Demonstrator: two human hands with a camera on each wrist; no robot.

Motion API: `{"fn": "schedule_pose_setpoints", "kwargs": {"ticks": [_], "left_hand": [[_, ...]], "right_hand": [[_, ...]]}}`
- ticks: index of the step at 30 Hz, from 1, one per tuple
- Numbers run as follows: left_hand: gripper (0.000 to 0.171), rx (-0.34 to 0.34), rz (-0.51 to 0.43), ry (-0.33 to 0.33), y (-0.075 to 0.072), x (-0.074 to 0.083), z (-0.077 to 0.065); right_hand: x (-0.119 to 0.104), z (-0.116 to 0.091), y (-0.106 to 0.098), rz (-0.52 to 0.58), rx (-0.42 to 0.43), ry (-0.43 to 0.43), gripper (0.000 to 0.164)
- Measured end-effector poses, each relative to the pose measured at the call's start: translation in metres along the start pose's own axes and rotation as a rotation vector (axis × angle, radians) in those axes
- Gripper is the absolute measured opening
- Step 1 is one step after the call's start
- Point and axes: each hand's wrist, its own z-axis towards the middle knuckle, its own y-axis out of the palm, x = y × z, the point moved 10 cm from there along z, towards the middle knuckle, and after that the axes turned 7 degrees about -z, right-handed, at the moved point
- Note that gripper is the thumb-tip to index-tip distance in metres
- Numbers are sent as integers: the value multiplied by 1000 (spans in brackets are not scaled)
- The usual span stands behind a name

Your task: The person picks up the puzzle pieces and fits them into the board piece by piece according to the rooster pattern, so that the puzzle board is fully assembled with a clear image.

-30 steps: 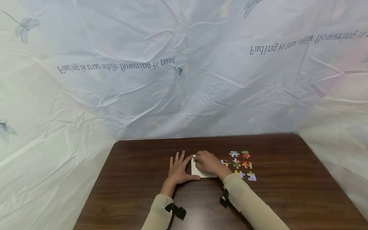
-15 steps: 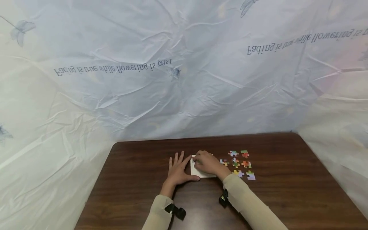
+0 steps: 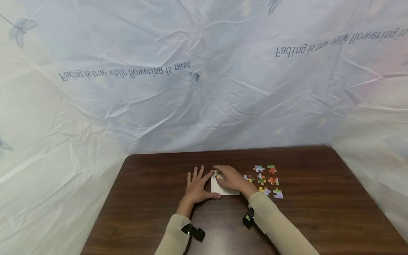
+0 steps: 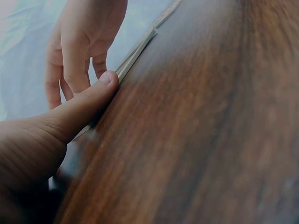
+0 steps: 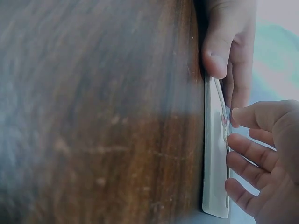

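Note:
A small white puzzle tray [image 3: 227, 192] lies on the brown table, partly covered by my right hand. My left hand [image 3: 197, 189] is spread at its left side, index fingertip at the far left corner and thumb along the near edge. In the left wrist view that thumb [image 4: 84, 107] lies straight against the rim. A colourful jigsaw piece [image 3: 218, 176] sits in the tray's far left corner. Over it is my right hand [image 3: 234, 179], index finger stretched out and thumb apart from it. The right wrist view shows its fingers [image 5: 254, 154] loosely spread close above the tray [image 5: 215, 182].
Several loose jigsaw pieces [image 3: 261, 180] lie in rough rows right of the tray, beside my right wrist. The wooden table [image 3: 318, 198] reaches back to a hanging white printed sheet [image 3: 204, 106]. Each forearm wears a black wrist device [image 3: 193, 232].
My right fingers have uncurled and lifted off the jigsaw piece, which now shows in the tray's far left corner. The left hand has stayed in place.

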Motion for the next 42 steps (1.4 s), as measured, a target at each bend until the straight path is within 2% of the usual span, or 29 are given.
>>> {"fn": "schedule_pose_setpoints", "kwargs": {"ticks": [5, 9, 14, 21, 28, 32, 37, 42], "left_hand": [[103, 1, 20, 21, -4, 4, 0], [103, -11, 18, 4, -2, 2, 0], [103, -10, -3, -5, -1, 0, -1], [103, -6, -5, -7, -3, -1, -1], [103, -10, -24, 8, 0, 2, -1], [104, -2, -36, 17, 0, 3, -1], [104, 1, -28, 6, 0, 0, -1], [105, -5, -34, 3, 1, 0, 0]], "right_hand": [[2, 0, 1, -7, 6, 0, 54], [3, -3, 0, 13, 7, -10, 53], [8, -12, -23, 18, 62, -14, 44], [53, -41, -73, -95, 156, 91, 35], [93, -74, -102, -249, 131, 162, 25], [100, -81, -106, -305, 101, 150, 17], [100, -80, -100, -360, 58, 115, 16], [105, -79, -94, -410, 48, 139, 15]]}}
